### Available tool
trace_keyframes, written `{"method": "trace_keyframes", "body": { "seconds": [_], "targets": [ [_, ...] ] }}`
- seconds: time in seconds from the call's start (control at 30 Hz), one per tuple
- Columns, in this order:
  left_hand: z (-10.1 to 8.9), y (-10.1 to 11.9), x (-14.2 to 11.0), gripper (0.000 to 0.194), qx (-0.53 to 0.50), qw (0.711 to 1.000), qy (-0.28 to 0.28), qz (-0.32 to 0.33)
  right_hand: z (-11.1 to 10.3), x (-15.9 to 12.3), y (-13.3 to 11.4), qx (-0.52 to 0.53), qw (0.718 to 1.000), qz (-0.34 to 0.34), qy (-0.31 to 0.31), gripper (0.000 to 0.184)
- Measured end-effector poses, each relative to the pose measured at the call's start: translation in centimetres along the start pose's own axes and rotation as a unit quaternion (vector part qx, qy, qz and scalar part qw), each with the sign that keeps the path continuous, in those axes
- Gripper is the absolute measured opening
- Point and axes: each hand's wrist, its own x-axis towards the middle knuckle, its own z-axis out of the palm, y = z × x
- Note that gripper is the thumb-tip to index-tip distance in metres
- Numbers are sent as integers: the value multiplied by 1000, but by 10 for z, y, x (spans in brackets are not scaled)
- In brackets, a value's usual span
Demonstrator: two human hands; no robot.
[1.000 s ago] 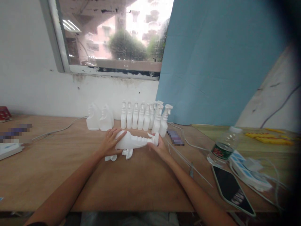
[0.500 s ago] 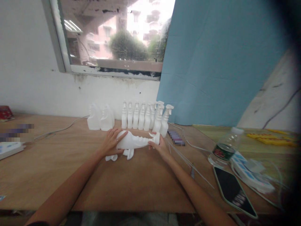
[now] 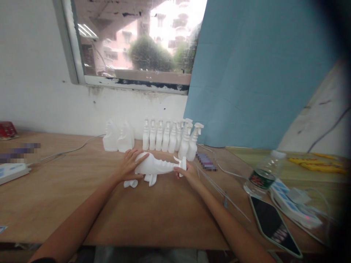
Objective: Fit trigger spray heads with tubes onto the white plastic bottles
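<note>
A white spray bottle (image 3: 157,165) lies sideways in the air just above the table, its trigger head (image 3: 183,165) pointing right. My left hand (image 3: 131,165) is wrapped round the bottle's base end. At the neck, just below the trigger head, the fingers of my right hand (image 3: 188,172) are closed. Beneath the bottle, loose white trigger heads (image 3: 150,179) rest on the wooden table (image 3: 153,215), partly hidden by the bottle and my left hand. Behind stands a row of several white spray bottles (image 3: 159,137), with trigger heads plainly seen on the ones at the right.
Wide white bottles (image 3: 126,138) stand by the wall, left of the row. On the right are a clear water bottle (image 3: 263,175), a phone (image 3: 274,224), a power strip (image 3: 296,204) and thin cables. Another power strip (image 3: 12,173) lies at the left edge.
The trigger head has turned on the bottle's neck, and my right hand has shifted slightly right and down around it. My left hand keeps its hold.
</note>
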Motion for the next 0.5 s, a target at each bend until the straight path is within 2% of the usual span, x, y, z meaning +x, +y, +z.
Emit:
{"method": "trace_keyframes", "body": {
  "seconds": [0.27,0.5],
  "targets": [
    [0,6,-1,80,29,999,45,4,11,-4,-3,147,987,56,17,36],
    [0,5,1,85,21,999,35,-6,6,3,1,90,995,9,50,36]
  ]
}}
